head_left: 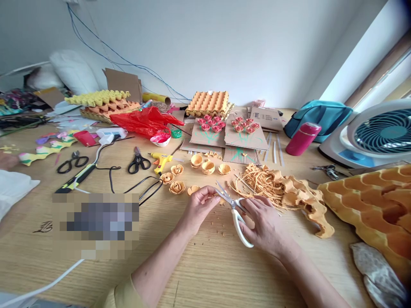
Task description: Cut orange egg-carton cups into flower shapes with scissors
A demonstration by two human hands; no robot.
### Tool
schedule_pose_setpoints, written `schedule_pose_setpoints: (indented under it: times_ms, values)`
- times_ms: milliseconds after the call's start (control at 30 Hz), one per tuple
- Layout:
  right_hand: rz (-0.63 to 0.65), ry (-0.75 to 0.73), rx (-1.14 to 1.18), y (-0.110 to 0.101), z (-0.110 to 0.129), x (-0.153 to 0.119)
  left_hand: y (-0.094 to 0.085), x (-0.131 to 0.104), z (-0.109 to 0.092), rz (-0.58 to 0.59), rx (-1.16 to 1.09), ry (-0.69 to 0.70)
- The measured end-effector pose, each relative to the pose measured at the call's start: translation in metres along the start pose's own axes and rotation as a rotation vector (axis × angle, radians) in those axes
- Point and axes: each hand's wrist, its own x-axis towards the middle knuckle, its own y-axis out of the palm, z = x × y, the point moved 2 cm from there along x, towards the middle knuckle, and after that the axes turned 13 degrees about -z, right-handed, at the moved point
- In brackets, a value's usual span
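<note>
My right hand (pixel 263 222) grips white-handled scissors (pixel 238 222), whose blades are parted and point up and left. My left hand (pixel 201 207) pinches at the blade tips; whatever is between its fingertips is too small and covered to make out. Small orange scraps (pixel 221 222) lie on the table below the blades. Just beyond my hands stand several orange egg-tray cups (pixel 208 167), with rolled orange flowers (pixel 177 187) to their left. A heap of orange egg-tray strips and offcuts (pixel 263 184) lies past my right hand.
A yellow glue gun (pixel 161 161) and black scissors (pixel 138 161) lie left of the flowers. Cardboard with pink flowers (pixel 212 132) is behind. On the right are a large orange egg tray (pixel 369 196), pink bottle (pixel 303 139) and fan (pixel 379 132). Cables cross the left side.
</note>
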Motion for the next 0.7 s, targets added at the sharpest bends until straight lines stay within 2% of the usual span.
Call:
schedule_pose_setpoints:
  times_ms: [200,700]
  values:
    - [-0.015,-0.017,0.011,0.0011,0.0003,-0.0009,0.0029,-0.0022,-0.0024,0.072,0.01,0.024]
    - [-0.043,-0.071,0.07,0.0006,0.0013,-0.0024,0.0028,-0.0046,-0.0015,0.102,-0.007,0.015]
